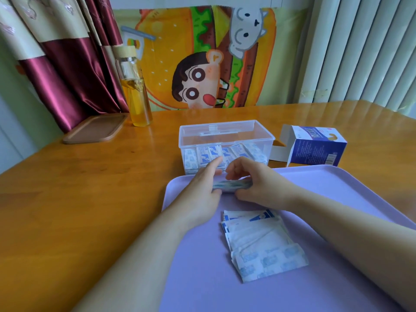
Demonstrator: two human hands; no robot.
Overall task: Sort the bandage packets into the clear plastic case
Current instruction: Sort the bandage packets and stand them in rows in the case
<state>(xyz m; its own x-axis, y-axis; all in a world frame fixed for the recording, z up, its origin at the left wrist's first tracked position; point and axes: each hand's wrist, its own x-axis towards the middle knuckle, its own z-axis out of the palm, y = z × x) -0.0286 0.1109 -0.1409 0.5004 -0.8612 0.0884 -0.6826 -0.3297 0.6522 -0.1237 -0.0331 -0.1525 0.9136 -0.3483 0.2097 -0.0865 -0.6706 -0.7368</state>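
A wooden table is seen before a maroon curtain and a cartoon burger cloth, on which no writing can be read. At the far left of the table a brown wooden lid lies flat, and just beside it a glass bottle stands upright, partly filled with yellow liquid. Near the middle, the clear plastic case is set with its lid raised; a row of bandage packets, white with blue print, stands inside it. In front of the case, over the far edge of a lilac tray, a bundle of packets is held between both hands: the left hand pinches its left end between thumb and nearly straight fingers, while the right hand is curled over its right end, thumb on the near side. A loose pile of packets lies nearer on the tray. To the right of the case, an opened blue-and-white carton lies on its side; a barcode is visible, but its lettering is too blurred to be read.
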